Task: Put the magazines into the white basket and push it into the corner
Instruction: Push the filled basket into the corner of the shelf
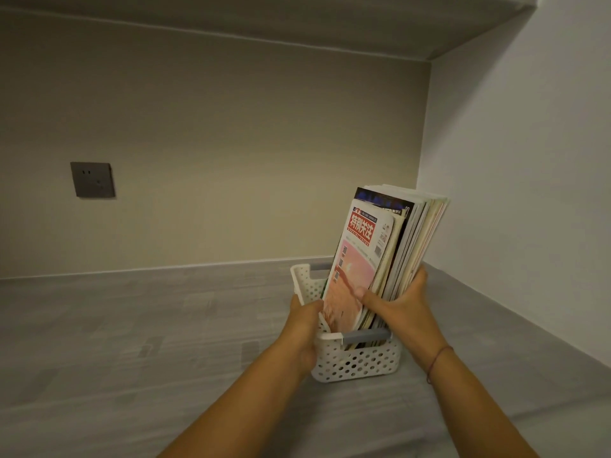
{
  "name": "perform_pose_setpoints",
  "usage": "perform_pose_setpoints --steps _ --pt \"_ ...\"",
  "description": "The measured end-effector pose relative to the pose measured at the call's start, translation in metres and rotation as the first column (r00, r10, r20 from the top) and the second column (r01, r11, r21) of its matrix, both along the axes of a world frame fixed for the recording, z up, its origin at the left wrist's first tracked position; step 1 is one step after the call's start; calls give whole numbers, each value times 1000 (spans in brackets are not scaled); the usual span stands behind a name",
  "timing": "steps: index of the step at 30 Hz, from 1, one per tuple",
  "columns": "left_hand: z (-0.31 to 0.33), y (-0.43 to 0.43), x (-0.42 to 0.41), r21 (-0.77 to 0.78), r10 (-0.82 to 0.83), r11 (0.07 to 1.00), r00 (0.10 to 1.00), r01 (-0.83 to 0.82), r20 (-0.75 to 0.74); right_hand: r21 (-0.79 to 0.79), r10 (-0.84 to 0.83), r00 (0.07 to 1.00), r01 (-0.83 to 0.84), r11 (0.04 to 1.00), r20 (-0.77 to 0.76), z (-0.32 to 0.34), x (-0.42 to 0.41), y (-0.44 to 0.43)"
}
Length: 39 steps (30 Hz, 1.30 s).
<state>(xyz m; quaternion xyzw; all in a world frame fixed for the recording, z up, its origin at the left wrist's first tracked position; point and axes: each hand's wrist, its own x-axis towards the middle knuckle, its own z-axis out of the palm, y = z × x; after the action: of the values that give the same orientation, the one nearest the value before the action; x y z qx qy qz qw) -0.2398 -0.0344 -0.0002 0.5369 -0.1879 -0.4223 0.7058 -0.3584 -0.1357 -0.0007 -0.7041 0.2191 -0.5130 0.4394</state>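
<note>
A stack of magazines stands upright inside a white perforated basket with grey handle bars, leaning slightly right. The front cover is pink with red Chinese lettering. My right hand grips the stack from the right, thumb across the front cover. My left hand holds the basket's left rim and side wall. The basket rests on the grey counter, a short way out from the corner where the beige back wall meets the white side wall.
A dark wall socket sits on the beige back wall at the left. A shelf underside runs overhead. The white side wall closes off the right.
</note>
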Motion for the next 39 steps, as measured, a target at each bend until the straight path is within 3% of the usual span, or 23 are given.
perform_pose_setpoints --steps 19,39 --pt "-16 -51 -8 -89 -124 989 991 120 -46 51 -48 998 50 997 -42 -3 -27 -58" --pt "-35 -180 -79 -24 -222 975 975 221 -11 123 -93 994 100 987 -59 1 -111 -168"
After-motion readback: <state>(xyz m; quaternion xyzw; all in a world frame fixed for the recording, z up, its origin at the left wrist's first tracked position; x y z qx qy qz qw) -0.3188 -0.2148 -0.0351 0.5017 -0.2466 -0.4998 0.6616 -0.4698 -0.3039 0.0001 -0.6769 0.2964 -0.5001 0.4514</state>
